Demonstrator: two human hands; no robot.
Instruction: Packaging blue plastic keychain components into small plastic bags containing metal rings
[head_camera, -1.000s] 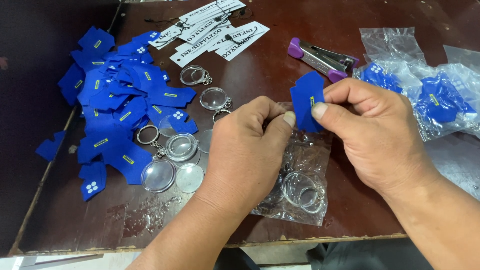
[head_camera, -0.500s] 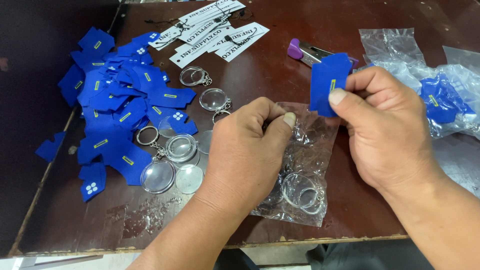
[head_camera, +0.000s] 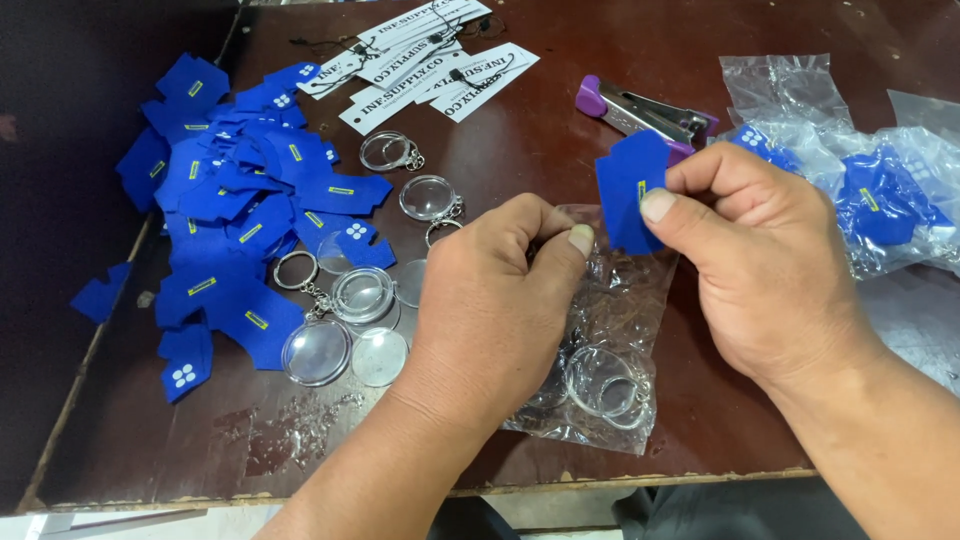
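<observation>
The right hand (head_camera: 770, 270) pinches a blue shirt-shaped cutout (head_camera: 630, 190). The left hand (head_camera: 495, 300) pinches a clear plastic bag (head_camera: 610, 330) at the cutout's seven o'clock on the desk (head_camera: 540, 130).

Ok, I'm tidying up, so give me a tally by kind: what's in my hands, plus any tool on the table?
Blue shirt-shaped cut-out, in right hand: 1
Clear plastic bag, pinched by left hand: 1
Purple stapler: 1
Total: 3
</observation>
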